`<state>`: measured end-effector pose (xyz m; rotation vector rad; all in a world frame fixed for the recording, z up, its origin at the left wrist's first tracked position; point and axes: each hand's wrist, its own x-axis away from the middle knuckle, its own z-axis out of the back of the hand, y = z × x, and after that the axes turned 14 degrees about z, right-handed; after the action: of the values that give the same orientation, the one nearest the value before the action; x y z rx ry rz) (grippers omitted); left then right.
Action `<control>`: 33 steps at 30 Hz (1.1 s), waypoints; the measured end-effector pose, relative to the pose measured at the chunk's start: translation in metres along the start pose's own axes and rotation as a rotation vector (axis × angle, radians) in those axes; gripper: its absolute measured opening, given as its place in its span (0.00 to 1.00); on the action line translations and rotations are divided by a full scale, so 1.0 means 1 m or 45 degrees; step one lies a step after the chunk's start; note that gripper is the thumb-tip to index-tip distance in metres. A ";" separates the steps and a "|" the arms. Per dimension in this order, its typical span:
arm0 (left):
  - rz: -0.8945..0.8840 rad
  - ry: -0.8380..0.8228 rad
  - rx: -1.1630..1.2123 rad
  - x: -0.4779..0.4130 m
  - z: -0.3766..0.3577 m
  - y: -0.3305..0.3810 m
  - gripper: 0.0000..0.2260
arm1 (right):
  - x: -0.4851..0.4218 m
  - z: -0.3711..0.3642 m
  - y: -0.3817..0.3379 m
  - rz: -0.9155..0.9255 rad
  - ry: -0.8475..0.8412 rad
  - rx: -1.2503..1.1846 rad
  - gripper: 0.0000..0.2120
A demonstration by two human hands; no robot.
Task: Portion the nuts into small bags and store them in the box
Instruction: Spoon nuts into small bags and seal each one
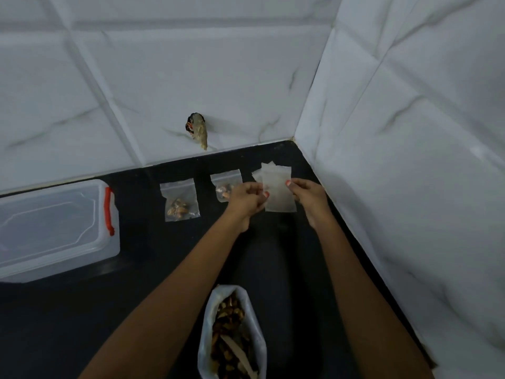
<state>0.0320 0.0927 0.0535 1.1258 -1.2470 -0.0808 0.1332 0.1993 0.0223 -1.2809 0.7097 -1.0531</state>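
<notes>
Step (judged): third portion, bag opening | left hand (247, 199) and right hand (306, 199) each pinch a side edge of empty small bag (278, 192) near countertop (136, 296) back right corner, likely to part its mouth | filled bag A (180, 201) and filled bag B (224, 184) along back edge | nut supply bag (232, 332) open at near edge, within reach | box (54, 228) lidded, left edge.

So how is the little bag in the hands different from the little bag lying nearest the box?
The held bag is empty; the lying bag has nuts in its bottom. The held bag is pinched between the left hand and the right hand; the lying bag rests flat on the black counter, untouched. Both are small plastic bags of similar size.
</notes>
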 end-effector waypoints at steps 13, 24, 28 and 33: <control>0.076 -0.129 -0.220 0.118 0.079 -0.079 0.08 | 0.158 0.003 -0.032 -0.062 -0.308 -0.216 0.07; -0.458 0.477 -0.387 0.182 0.111 -0.143 0.10 | 0.263 -0.029 -0.022 0.151 -0.327 0.015 0.08; -0.321 0.340 -0.166 0.203 0.102 -0.154 0.05 | 0.288 -0.044 -0.019 0.386 -0.332 0.087 0.07; -0.228 0.226 0.037 0.208 0.106 -0.160 0.05 | 0.306 -0.054 -0.016 0.472 -0.358 0.112 0.01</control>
<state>0.1108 -0.1783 0.0752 1.2406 -0.9916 -0.0958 0.2008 -0.1009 0.0667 -1.1380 0.6456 -0.5827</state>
